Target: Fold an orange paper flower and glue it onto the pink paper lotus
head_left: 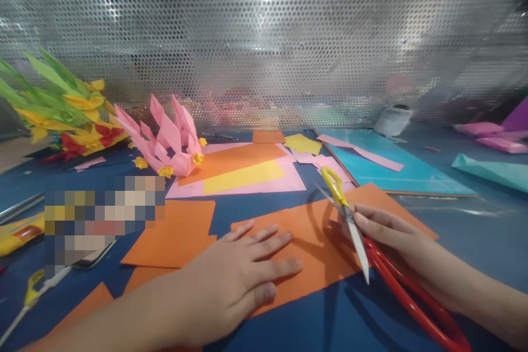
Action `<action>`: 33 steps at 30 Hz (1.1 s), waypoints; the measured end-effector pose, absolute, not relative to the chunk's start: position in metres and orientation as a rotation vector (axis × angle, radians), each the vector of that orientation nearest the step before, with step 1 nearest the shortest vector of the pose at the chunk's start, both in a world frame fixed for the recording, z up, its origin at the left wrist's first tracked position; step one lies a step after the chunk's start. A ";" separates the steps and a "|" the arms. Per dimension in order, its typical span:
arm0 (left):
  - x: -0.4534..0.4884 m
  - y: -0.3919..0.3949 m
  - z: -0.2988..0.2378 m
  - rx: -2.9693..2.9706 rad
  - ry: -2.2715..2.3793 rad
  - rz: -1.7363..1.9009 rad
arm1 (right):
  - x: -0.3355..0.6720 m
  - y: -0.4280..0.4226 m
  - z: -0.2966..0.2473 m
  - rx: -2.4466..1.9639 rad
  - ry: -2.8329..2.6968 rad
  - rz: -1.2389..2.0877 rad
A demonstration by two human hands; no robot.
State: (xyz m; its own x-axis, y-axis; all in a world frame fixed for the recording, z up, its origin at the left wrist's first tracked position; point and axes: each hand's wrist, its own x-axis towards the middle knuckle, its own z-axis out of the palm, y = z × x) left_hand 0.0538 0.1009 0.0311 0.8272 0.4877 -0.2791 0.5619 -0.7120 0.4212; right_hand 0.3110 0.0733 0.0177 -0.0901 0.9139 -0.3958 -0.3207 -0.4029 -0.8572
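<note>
My left hand [247,275] lies flat with fingers spread on an orange paper sheet [305,231], pressing it to the table. In my right hand [391,231] is a pair of scissors [358,242], gripped near the pivot above the sheet's right part. The blades stand wide apart, one pointing toward me; one handle is yellow, and the other, a large loop, is red. Some of my right fingers are hidden behind the scissors. Left of my left hand lie orange paper pieces [173,231], partly covered by that forearm.
Pink paper [289,181] bears orange and yellow strips. Behind it to the left stand a pink folded-paper model [165,143] and paper flowers [82,107]. A blue board [396,176] lies right. A yellow tool [20,234] and blurred-out phone [94,253] with cable are left. Perforated metal [264,38] rises behind.
</note>
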 end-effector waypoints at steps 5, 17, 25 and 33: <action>0.052 0.103 0.028 2.508 0.740 -0.157 | 0.314 0.074 0.014 -1.257 -0.763 1.638; 0.051 0.104 0.031 2.508 0.704 -0.196 | 0.318 0.075 0.011 -1.219 -0.774 1.700; 0.054 0.105 0.031 2.529 0.710 -0.183 | 0.322 0.075 0.008 -1.222 -0.812 1.713; 0.052 0.099 0.029 2.558 0.711 -0.124 | 0.321 0.075 0.010 -1.234 -0.821 1.696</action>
State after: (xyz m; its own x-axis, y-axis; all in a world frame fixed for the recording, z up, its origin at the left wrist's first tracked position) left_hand 0.0523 0.0986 0.0290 0.8611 0.4637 -0.2088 0.5070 -0.7506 0.4238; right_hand 0.3208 0.0750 0.0098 -0.1409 0.9101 -0.3898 -0.2593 -0.4139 -0.8726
